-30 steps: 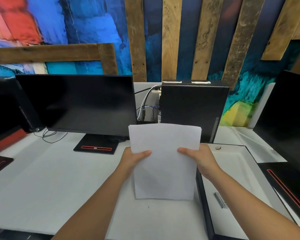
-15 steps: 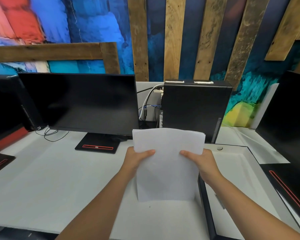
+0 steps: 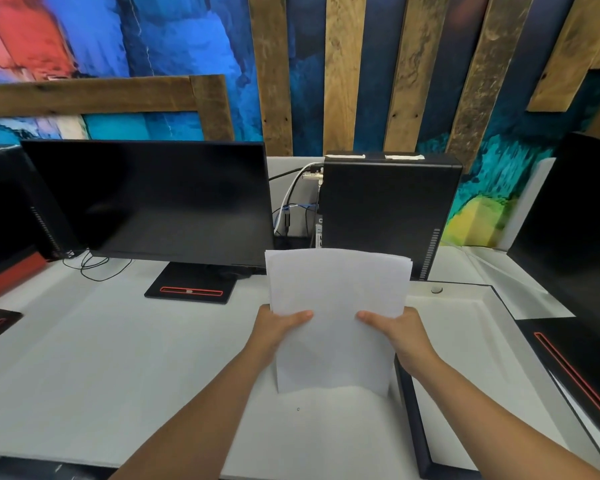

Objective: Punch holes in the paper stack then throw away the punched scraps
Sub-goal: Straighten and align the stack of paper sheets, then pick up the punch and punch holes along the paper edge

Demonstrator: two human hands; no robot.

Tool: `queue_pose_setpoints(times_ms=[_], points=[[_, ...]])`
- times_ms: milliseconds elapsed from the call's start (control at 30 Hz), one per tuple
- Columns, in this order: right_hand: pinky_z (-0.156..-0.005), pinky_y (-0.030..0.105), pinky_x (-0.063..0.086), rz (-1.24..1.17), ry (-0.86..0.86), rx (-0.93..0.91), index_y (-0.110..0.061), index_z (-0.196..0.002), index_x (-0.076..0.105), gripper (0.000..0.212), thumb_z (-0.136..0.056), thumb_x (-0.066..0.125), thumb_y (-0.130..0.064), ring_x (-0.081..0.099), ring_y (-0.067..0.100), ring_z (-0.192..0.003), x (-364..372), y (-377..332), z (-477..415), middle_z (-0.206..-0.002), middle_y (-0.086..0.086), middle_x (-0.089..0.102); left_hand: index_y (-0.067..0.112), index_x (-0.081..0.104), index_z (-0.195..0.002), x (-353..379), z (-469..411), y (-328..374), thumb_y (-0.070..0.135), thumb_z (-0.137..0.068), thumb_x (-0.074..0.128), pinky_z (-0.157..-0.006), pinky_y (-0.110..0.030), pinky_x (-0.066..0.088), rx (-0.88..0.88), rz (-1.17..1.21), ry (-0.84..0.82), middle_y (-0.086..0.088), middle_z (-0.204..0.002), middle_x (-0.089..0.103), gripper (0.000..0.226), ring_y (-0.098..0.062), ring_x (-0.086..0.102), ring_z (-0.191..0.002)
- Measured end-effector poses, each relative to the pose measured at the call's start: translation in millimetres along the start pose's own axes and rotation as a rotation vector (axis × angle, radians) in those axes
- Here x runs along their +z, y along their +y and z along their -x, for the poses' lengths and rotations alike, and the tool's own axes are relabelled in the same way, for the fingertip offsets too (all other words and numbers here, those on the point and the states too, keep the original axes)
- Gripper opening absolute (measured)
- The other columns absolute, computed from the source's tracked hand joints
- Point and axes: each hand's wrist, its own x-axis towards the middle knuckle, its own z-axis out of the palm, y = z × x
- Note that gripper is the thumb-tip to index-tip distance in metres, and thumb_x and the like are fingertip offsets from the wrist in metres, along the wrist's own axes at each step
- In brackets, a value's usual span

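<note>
Both hands, left (image 3: 278,328) and right (image 3: 396,332), pinch the paper stack (image 3: 338,317) upright between them on the surface (image 3: 118,358); its uneven top sheets risk misaligned holes.

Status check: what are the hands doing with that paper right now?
Left hand and right hand: both grip the paper stack, upright over the desk. No punch in view. Nothing in the way.

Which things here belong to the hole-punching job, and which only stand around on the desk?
For the job:
- paper stack, held upright on the desk
- left hand and right hand, gripping its sides

Standing around:
- monitor
- computer tower
- cables
- white tray, to the right

No hole punch or bin is in view.
</note>
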Motion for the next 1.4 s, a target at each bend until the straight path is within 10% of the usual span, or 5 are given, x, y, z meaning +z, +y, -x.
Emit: queue_pose_setpoints(times_ms=[700, 1100, 1400], points=[[-0.083, 0.035, 0.055, 0.052, -0.164, 0.175, -0.005, -0.103, 0.069, 0.024, -0.080, 0.070, -0.010, 0.070, 0.025, -0.093, -37.1, -5.6, -25.5, -0.103, 0.008, 0.074, 0.008, 0.070, -0.098, 14.1, -19.0, -8.1, 0.011, -0.075, 0.078, -0.070, -0.033, 0.058, -0.063, -0.116, -0.017, -0.007, -0.090, 0.074, 0.024, -0.024, 0.071, -0.081], [-0.073, 0.026, 0.046, 0.717, -0.014, 0.327, -0.007, -0.078, 0.071, 0.004, -0.074, 0.069, -0.008, 0.064, 0.025, -0.094, -113.6, 32.4, -17.3, -0.092, 0.007, 0.071, 0.004, 0.069, -0.098, 14.7, -27.0, -18.2, 0.009, -0.074, 0.079, -0.080, -0.044, 0.057, -0.111, -0.081, 0.007, -0.014, -0.093, 0.073, 0.026, -0.033, 0.070, -0.085], [-0.060, 0.027, 0.050, 1.056, -0.135, 0.584, -0.009, -0.102, 0.062, 0.033, -0.070, 0.070, -0.010, 0.056, 0.024, -0.073, -114.4, 42.9, -6.3, -0.073, -0.001, 0.051, 0.008, 0.070, -0.092, 20.2, -24.8, -17.3, 0.008, -0.076, 0.076, -0.071, -0.035, 0.058, -0.113, -0.053, -0.015, -0.013, -0.092, 0.073, 0.017, -0.029, 0.070, -0.080]])
